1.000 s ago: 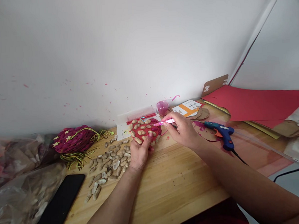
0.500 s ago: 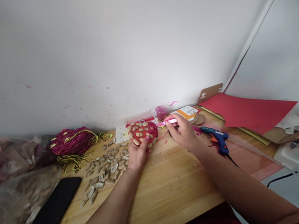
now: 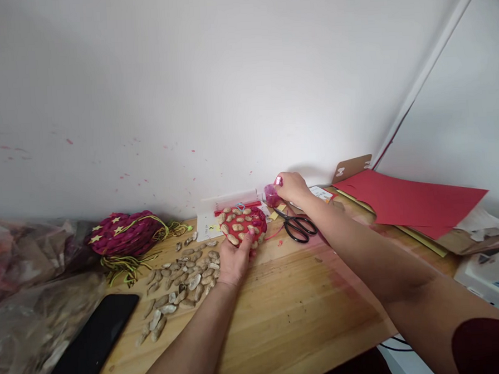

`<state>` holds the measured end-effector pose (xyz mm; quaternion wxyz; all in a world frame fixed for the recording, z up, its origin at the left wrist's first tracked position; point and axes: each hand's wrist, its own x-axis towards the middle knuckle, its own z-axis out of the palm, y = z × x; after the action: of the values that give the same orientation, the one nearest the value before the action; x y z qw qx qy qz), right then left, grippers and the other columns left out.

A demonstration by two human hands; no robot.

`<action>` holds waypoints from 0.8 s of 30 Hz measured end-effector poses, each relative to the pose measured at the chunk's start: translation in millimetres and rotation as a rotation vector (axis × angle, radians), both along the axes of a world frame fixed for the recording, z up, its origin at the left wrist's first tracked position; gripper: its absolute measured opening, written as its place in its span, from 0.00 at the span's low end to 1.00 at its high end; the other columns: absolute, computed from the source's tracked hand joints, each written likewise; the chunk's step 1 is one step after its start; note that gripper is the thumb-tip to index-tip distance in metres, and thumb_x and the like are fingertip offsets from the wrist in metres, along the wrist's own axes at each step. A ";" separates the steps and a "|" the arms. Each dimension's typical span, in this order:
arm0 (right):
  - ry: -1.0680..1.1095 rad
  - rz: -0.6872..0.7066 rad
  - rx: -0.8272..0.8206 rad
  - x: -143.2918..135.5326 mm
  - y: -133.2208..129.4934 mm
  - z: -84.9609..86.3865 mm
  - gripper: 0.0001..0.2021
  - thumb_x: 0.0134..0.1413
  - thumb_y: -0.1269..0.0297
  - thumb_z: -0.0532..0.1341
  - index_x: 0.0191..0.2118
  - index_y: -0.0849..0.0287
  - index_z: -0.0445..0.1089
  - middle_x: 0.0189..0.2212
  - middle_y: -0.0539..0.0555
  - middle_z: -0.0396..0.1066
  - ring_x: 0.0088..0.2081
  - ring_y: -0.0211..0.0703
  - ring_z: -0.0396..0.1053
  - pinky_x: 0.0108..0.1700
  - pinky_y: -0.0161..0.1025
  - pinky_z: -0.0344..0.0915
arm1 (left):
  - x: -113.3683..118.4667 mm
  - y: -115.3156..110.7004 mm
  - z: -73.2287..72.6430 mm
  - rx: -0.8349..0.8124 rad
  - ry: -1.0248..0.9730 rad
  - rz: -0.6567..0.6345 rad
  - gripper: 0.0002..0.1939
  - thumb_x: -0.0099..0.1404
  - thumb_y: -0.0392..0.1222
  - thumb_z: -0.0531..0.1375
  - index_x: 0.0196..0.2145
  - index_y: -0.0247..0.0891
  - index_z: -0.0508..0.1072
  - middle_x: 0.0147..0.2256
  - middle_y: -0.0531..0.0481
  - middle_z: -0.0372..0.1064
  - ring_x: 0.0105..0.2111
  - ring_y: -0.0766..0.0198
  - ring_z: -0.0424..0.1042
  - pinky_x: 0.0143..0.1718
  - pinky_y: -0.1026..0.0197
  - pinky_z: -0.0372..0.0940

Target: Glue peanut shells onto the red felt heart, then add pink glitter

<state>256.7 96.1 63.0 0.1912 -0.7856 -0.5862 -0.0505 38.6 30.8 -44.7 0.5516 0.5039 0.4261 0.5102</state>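
Note:
My left hand grips a red rounded craft piece covered with peanut shells, its thumb over the front edge. Part of that piece's right rim is painted dark magenta. My right hand is closed on a paintbrush with a pale handle, held at a small clear cup of magenta paint. The brush tip is hidden at the cup. Black-handled scissors lie below my right hand. Loose peanut shells are spread left of my left hand.
At the left lie a magenta braided yarn piece with yellow stars, a black phone and plastic bags. Red paper sheets occupy the right side. A paint-speckled wall stands behind the table.
My right hand has moved up and away from the craft piece to the paint cup, taking the paintbrush along. The scissors have come into sight; my right arm now hides the blue glue gun.

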 end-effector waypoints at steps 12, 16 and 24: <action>-0.023 -0.033 -0.115 4.2 8.6 -12.8 0.14 0.61 0.56 0.62 0.42 0.58 0.81 0.44 0.64 0.80 0.50 0.56 0.72 0.47 0.44 0.63 | 0.3 2.8 -2.0 -0.010 -0.026 0.003 0.26 0.54 0.61 0.69 0.34 0.33 0.77 0.26 0.49 0.75 0.16 0.68 0.65 0.17 0.66 0.61; -0.004 -0.004 -0.047 4.1 6.3 -14.1 0.16 0.64 0.53 0.60 0.42 0.57 0.81 0.41 0.61 0.80 0.47 0.52 0.73 0.45 0.41 0.62 | 1.5 2.3 0.4 -0.047 -0.067 0.017 0.25 0.52 0.61 0.70 0.32 0.33 0.76 0.25 0.49 0.75 0.16 0.70 0.64 0.17 0.66 0.61; 0.120 0.007 0.116 12.1 -1.5 -13.3 0.14 0.63 0.55 0.60 0.38 0.59 0.79 0.36 0.58 0.80 0.39 0.48 0.73 0.40 0.40 0.61 | 0.7 3.3 -2.1 -0.045 -0.051 0.006 0.24 0.55 0.60 0.69 0.32 0.34 0.76 0.22 0.51 0.72 0.16 0.70 0.64 0.17 0.67 0.61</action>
<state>268.8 94.5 49.7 0.2713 -0.7728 -0.5726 -0.0366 39.3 34.1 -46.8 0.5717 0.4770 0.4248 0.5150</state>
